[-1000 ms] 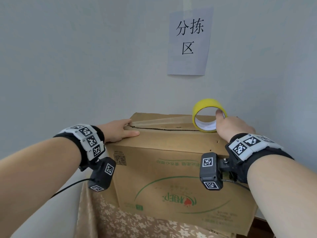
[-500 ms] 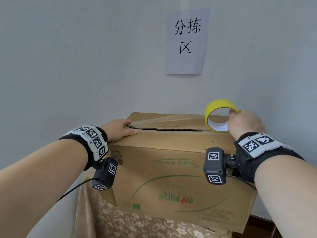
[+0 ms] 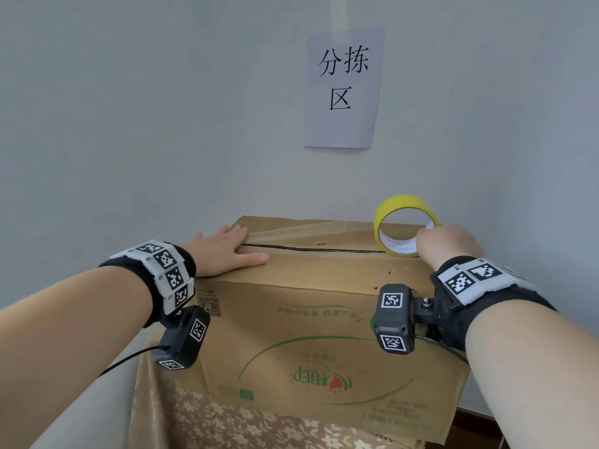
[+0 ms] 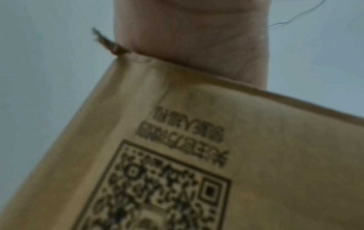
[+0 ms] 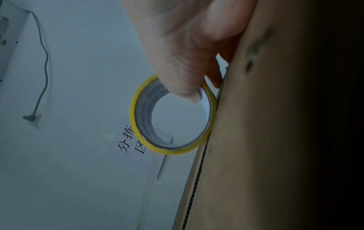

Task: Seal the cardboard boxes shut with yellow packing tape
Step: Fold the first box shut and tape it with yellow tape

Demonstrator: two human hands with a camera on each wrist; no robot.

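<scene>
A brown cardboard box [image 3: 311,345] with green and red print stands in front of me, its top flaps closed along a dark seam [image 3: 311,249]. A yellow tape roll [image 3: 403,202] stands on edge at the right end of the box top. My right hand [image 3: 444,241] pinches the roll, thumb inside the core [image 5: 185,87]. A strip of tape runs left along the seam toward my left hand [image 3: 223,251], which presses flat on the box's top left corner. The left wrist view shows the box side [image 4: 256,155] with a QR code.
The box sits on a stand draped in floral cloth [image 3: 227,422]. A grey wall is close behind, with a paper sign [image 3: 343,89] taped above the box. In the right wrist view a cable [image 5: 42,62] runs down the wall to a plug.
My right hand has carried the tape roll rightward along the seam to the box's right end, drawing out more tape. The left hand has stayed on the left corner.
</scene>
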